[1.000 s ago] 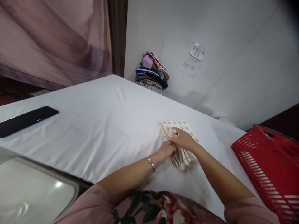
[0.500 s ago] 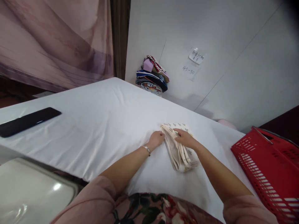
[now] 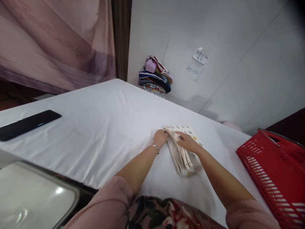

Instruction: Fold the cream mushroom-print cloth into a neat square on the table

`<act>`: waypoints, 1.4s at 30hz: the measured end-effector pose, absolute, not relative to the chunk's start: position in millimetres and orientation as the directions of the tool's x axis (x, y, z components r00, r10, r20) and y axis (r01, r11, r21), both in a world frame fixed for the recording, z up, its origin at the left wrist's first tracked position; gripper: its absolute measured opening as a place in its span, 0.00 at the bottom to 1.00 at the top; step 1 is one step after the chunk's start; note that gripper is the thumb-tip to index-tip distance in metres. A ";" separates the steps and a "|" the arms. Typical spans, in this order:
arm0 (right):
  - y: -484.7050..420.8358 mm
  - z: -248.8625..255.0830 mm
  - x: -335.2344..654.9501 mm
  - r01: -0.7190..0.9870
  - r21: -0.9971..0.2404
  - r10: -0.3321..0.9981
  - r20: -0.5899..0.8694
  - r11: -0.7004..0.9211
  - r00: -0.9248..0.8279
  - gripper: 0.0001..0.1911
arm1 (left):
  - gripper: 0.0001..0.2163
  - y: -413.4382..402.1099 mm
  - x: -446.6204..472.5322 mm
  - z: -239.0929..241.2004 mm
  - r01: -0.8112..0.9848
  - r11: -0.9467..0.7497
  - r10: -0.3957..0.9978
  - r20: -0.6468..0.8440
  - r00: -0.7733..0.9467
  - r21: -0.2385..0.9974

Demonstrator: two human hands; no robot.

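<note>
A cream cloth point(image 3: 175, 156) with a small grey and yellow print lies folded in several layers on the white-covered table point(image 3: 100, 127). My left hand point(image 3: 161, 138) is closed at the cloth's upper left fold, its fingertips partly hidden at the edge. My right hand point(image 3: 188, 142) pinches the upper layers near the middle, thumb on the near side and fingers on the far side. Those layers stand slightly raised, and the printed part lies flat behind them.
A red plastic basket point(image 3: 269, 178) stands at the right. A dark phone-like slab point(image 3: 30, 124) lies at the table's left. Folded clothes point(image 3: 154, 78) are stacked by the wall at the back. A white stool-like surface point(image 3: 33, 194) is at the lower left.
My left hand has shifted a little right and up, farther onto the cloth's fold. The raised layers are pressed closer together, and more of the printed part shows behind. My right hand has hardly moved.
</note>
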State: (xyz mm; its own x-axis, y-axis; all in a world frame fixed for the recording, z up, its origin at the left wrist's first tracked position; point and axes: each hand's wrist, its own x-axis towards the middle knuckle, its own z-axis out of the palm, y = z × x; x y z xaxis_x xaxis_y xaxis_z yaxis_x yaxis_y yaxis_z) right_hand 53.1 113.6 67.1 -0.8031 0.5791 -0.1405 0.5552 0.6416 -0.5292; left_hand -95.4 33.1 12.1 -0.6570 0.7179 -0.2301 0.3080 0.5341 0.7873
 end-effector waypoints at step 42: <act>105.9 61.3 50.2 0.601 -0.517 0.621 -0.162 0.609 -0.767 0.30 | 0.09 42.1 -121.5 7.3 0.289 0.415 0.754 -0.149 -0.640 0.862</act>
State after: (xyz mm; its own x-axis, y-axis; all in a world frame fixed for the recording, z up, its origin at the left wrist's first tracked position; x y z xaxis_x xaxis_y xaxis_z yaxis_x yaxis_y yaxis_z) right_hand 50.2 105.9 61.3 -0.7673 0.6206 -0.1616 0.6014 0.6089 -0.5172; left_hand -121.5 42.1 7.3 -0.6396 0.7542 -0.1488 0.2891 0.4154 0.8625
